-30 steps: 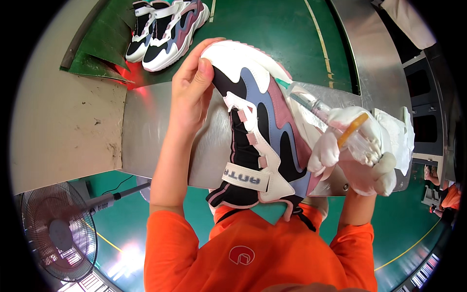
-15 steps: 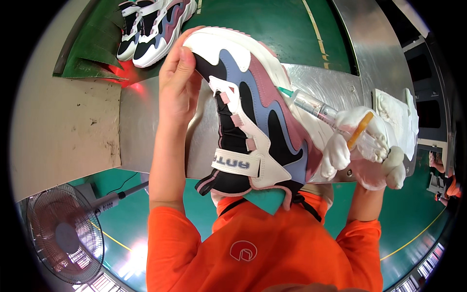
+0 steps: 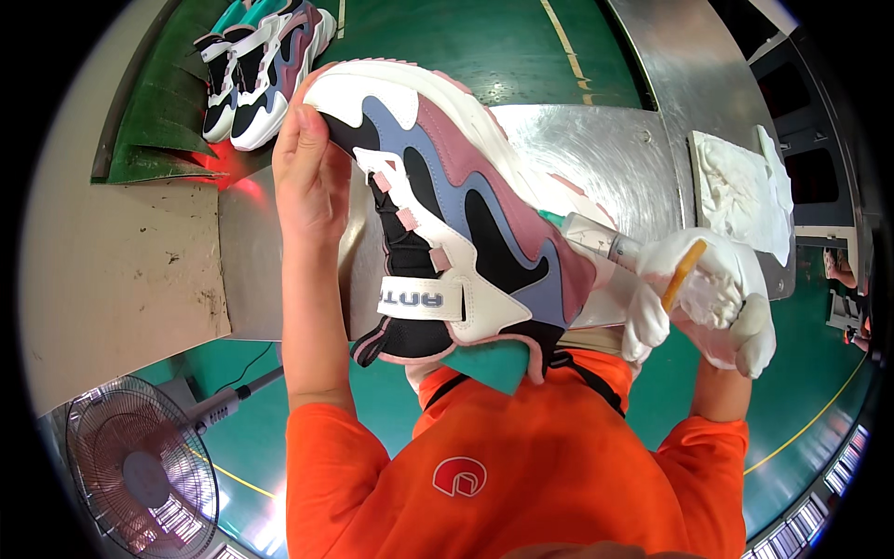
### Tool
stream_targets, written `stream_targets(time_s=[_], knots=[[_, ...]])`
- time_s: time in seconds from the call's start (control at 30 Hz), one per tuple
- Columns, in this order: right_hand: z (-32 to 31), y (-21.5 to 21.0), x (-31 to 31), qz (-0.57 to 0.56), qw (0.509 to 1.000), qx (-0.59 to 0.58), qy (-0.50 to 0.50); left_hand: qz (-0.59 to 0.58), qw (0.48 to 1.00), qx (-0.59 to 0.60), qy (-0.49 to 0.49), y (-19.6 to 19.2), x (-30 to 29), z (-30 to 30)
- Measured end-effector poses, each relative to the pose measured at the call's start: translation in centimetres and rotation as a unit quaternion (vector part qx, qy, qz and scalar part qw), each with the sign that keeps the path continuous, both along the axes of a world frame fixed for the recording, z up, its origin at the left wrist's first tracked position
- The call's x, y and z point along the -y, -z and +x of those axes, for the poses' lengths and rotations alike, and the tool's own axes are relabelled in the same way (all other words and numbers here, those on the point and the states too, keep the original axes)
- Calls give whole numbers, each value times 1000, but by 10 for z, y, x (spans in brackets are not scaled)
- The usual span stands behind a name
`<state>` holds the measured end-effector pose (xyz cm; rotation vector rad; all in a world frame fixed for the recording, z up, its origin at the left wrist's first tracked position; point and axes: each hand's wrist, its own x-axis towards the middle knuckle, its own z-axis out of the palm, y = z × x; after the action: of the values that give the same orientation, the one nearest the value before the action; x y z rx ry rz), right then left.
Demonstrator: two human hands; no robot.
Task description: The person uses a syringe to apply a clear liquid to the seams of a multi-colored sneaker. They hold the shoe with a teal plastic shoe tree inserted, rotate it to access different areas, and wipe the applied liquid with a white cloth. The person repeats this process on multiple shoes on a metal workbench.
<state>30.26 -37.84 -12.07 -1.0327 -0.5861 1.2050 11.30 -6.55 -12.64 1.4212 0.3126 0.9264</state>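
Observation:
My left hand [image 3: 312, 177], bare, grips the toe of a sneaker [image 3: 442, 140] with its thumb on the upper. The white, mauve, blue and black shoe lies on its side in the air, sole edge away from me, heel to the right. Teal stuffing [image 3: 489, 370] shows at its opening. My right hand [image 3: 708, 293], in a white glove, is closed around a clear syringe [image 3: 590, 235]. Its green tip [image 3: 551, 219] meets the sole edge near the heel; the very end is hidden. An orange-brown strip [image 3: 684, 273] crosses the gloved fingers.
Two matching sneakers [image 3: 256, 79] stand on the green belt [image 3: 447, 28] at the far left, by a red light. Below my hands is a metal table [image 3: 615, 140]. White cloths [image 3: 736, 191] lie at its right. A fan [image 3: 144, 475] stands at the lower left.
The syringe has shifted along the sole edge toward the heel, and its tip is now partly hidden. The whole view has slid, so shoe and belt appear further left.

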Motion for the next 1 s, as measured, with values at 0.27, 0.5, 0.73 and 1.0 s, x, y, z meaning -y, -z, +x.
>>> stream_targets(time_s=[0.27,0.5,0.73,1.0], knots=[[1,1,10,115,986,-106,-66,-9,999,-14,-30,-2,1,0],[5,10,28,80,993,-85,-21,-63,995,-34,-67,1,2,1],[12,45,37,163,980,-117,-2,-101,991,-63,-56,11,-14,-2],[9,48,25,188,967,-174,13,-150,972,-132,-127,15,-23,0]])
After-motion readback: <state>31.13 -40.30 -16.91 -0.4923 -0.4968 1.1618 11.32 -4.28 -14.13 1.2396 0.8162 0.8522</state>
